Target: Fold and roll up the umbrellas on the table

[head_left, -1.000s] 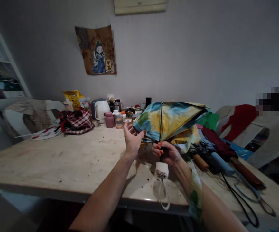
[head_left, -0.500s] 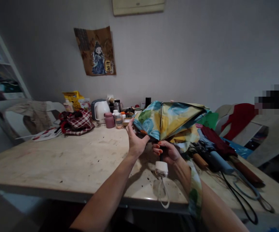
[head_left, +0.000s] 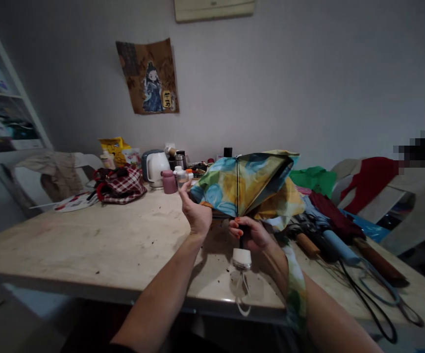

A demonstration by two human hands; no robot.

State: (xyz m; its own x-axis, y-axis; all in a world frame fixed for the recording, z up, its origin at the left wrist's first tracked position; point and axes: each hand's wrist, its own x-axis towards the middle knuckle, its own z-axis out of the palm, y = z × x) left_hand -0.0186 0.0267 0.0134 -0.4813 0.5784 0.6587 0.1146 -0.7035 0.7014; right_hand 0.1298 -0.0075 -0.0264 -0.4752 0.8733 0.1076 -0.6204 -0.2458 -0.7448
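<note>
A folding umbrella (head_left: 242, 183) with a blue, yellow and green flowered canopy hangs half collapsed above the table's front edge. My right hand (head_left: 251, 233) is closed round its dark shaft, just above the white handle (head_left: 241, 258) and its wrist loop. My left hand (head_left: 195, 213) pinches the left rim of the canopy, fingers curled on the fabric. A strip of the same fabric trails over my right forearm.
Several folded umbrellas (head_left: 330, 235) with cords lie to the right on the pale table (head_left: 98, 240). At the back stand a white kettle (head_left: 154, 167), a pink cup (head_left: 168, 181), bottles and a plaid bag (head_left: 118, 185). A shelf (head_left: 2, 117) lines the left wall.
My left hand went from open beside the canopy to gripping its left rim and lifting it. The canopy has drawn in narrower and shifted left; my right hand kept its hold.
</note>
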